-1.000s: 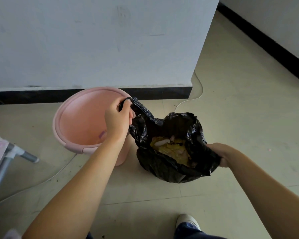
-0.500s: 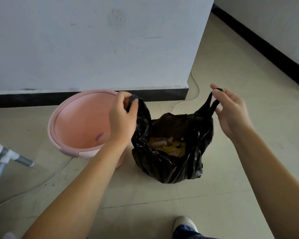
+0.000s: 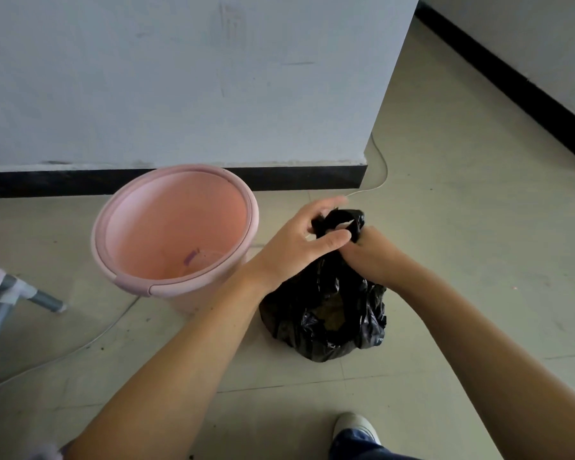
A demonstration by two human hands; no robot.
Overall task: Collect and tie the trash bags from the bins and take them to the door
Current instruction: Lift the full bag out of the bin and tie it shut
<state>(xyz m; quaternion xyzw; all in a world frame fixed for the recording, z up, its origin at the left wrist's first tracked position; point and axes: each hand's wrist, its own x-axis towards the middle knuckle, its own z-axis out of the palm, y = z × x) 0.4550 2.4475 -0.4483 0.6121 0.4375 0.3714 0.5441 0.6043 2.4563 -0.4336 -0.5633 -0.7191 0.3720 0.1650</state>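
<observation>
Both hands, left hand (image 3: 294,247) and right hand (image 3: 374,257), curl their fingers round the gathered handles of the black trash bag (image 3: 326,313); the crumpled bag sits on the floor at the pink bin's (image 3: 166,287) four o'clock.

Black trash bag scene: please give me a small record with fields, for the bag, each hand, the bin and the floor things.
bag: black trash bag stands on the floor, right of the bin; its top is gathered between both hands
left hand: left hand holds the bag's handles, thumb across them
right hand: right hand grips the gathered top
bin: pink bin has no bag inside; small scraps lie at its bottom
floor: white cable runs round the wall corner
knot: cannot tell if tied
</observation>
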